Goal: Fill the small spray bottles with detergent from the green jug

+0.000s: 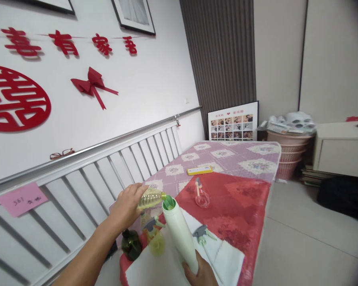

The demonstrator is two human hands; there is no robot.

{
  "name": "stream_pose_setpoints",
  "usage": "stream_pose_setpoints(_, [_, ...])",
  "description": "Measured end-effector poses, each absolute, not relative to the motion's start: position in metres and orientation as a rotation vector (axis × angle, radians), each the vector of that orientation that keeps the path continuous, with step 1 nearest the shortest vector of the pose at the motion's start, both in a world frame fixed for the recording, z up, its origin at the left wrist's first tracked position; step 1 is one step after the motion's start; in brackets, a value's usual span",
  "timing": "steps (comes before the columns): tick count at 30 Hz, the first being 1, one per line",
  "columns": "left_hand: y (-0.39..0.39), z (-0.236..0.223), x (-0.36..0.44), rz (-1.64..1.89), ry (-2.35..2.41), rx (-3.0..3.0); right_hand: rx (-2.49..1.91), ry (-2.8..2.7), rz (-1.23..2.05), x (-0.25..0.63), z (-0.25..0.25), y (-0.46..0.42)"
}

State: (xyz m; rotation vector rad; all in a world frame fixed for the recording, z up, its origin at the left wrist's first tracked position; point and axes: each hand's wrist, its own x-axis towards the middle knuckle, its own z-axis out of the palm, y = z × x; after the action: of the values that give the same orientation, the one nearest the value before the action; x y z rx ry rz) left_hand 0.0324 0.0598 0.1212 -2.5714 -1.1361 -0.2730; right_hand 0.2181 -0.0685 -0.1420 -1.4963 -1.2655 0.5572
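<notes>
My left hand (pixel 130 200) is wrapped round a clear ribbed plastic bottle (pixel 150 198) of yellowish liquid, tipped on its side. Its neck meets the open mouth of a pale green bottle (pixel 179 232), where something green shows that I cannot make out. Low down, my right hand (pixel 200 270) grips that pale green bottle, which leans to the left. A loose spray head (pixel 201 232) with a tube lies on the white cloth (pixel 231 258) to the right. Left of the pale bottle are a yellow spray bottle (pixel 156 240) and a dark green bottle (pixel 131 244).
A clear spray bottle (pixel 202 196) stands on the red cloth (pixel 241 206). Behind it a yellow box (pixel 199 170) lies on the patterned tablecloth (pixel 222 153). A white railing (pixel 119 167) runs along the left, with pink baskets (pixel 289 157) beyond the table.
</notes>
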Motion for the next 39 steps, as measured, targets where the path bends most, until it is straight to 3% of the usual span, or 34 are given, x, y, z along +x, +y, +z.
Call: stream_pose_setpoints(39, [0.0600, 0.1222, 0.0336, -0.260, -1.150, -2.563, -1.511, -1.199, 0.577, 0.2180, -0.1372, -0.0705])
